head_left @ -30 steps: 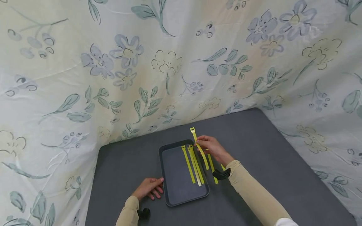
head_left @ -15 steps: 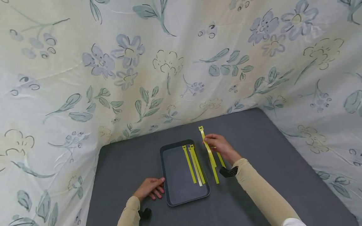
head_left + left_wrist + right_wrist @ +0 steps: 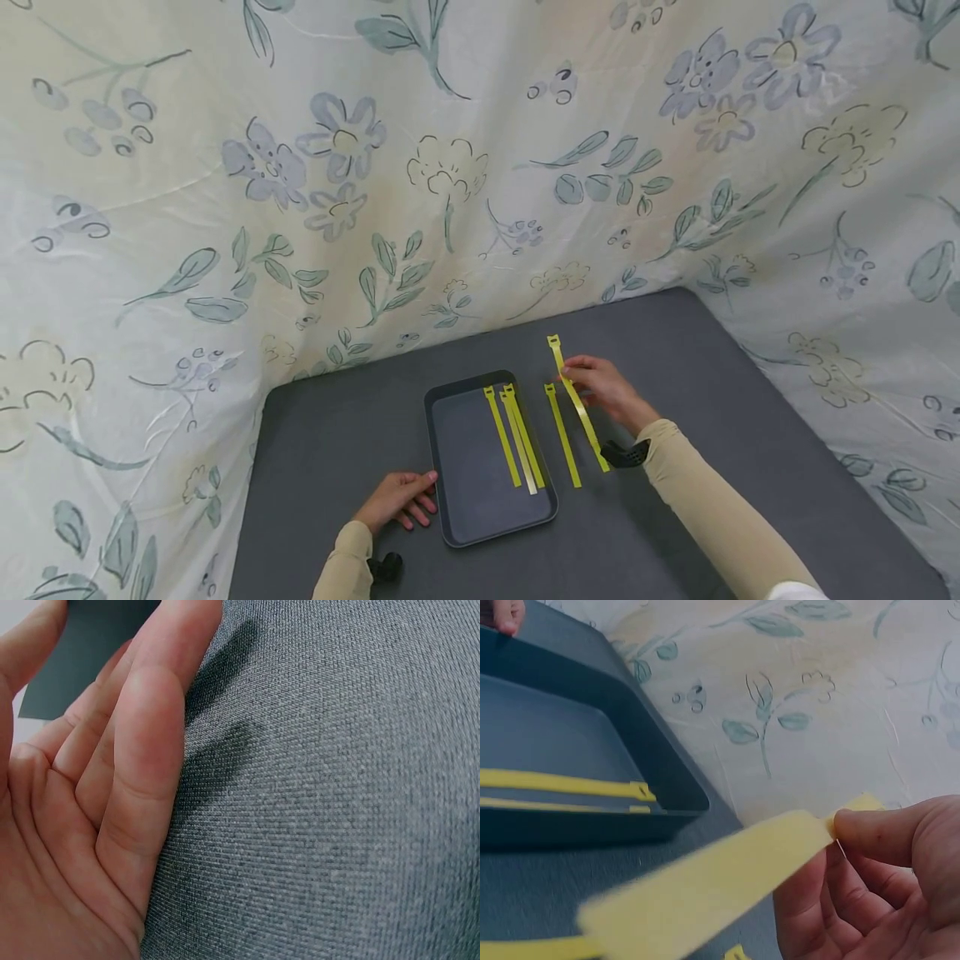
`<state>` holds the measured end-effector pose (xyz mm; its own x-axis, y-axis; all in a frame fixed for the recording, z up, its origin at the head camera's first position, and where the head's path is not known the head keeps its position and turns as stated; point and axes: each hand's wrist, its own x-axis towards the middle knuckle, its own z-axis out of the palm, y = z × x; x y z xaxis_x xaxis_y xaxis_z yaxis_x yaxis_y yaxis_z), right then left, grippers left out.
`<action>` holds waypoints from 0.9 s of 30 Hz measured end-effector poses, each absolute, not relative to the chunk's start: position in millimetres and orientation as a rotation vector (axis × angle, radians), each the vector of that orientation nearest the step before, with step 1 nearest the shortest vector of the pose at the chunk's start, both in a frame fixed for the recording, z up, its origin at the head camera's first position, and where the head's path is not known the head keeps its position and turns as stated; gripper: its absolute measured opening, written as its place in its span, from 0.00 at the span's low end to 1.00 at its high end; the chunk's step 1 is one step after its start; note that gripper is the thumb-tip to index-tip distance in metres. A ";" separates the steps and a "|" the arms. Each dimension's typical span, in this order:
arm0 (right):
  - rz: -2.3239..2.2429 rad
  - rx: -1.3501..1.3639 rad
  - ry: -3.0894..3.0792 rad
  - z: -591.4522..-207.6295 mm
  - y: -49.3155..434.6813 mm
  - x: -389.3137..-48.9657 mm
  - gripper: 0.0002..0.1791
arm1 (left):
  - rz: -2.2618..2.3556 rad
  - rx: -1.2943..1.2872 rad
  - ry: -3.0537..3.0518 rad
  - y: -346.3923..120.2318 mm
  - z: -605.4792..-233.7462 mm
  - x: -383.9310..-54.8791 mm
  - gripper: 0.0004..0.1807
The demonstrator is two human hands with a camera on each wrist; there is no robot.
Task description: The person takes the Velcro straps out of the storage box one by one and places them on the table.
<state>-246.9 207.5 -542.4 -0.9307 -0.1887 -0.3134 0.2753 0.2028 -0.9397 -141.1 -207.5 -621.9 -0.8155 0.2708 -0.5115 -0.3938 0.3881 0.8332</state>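
Observation:
My right hand [image 3: 603, 387] pinches a yellow slotted strap, like a hook-and-loop cable tie [image 3: 712, 889], between thumb and fingertips near its slotted head. The strap hangs slanting over the table, right of the tray. Its lower end may overlap another strap; I cannot tell. A second yellow strap [image 3: 562, 437] lies flat between tray and right hand. Inside the dark grey tray [image 3: 498, 533], three more yellow straps [image 3: 502, 437] lie lengthwise along the right side. My left hand [image 3: 397, 500] rests by the tray's left edge, thumb touching the rim, fingers [image 3: 150, 727] relaxed.
The dark grey cloth-covered table [image 3: 337, 450] extends around the tray. A floral curtain [image 3: 450, 275] hangs behind the table and along its sides. Black wrist cameras [image 3: 626, 454] sit at both wrists.
My right hand has moved to the right with its strap, away from the tray's edge. The loose strap beside the tray has come into fuller view. My left hand stays put.

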 end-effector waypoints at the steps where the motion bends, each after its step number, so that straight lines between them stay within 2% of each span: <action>1: -1.772 0.088 2.131 -543.5 209.9 -246.8 0.24 | 1.464 -0.104 2.060 -207.5 -621.7 -141.0 0.32; 14: -1.659 0.138 2.211 -562.0 240.1 -248.9 0.28 | 1.462 -0.116 2.063 -207.4 -620.1 -140.8 0.32; 27: -1.635 0.217 2.216 -578.2 253.9 -248.1 0.27 | 1.474 -0.107 2.064 -207.2 -619.7 -139.6 0.32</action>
<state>-248.1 253.9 -578.2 -0.9170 -0.0976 -0.3868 0.3408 0.3124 -0.8867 -139.6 -207.2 -619.7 -0.8204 0.2669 -0.5057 -0.3919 0.3817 0.8371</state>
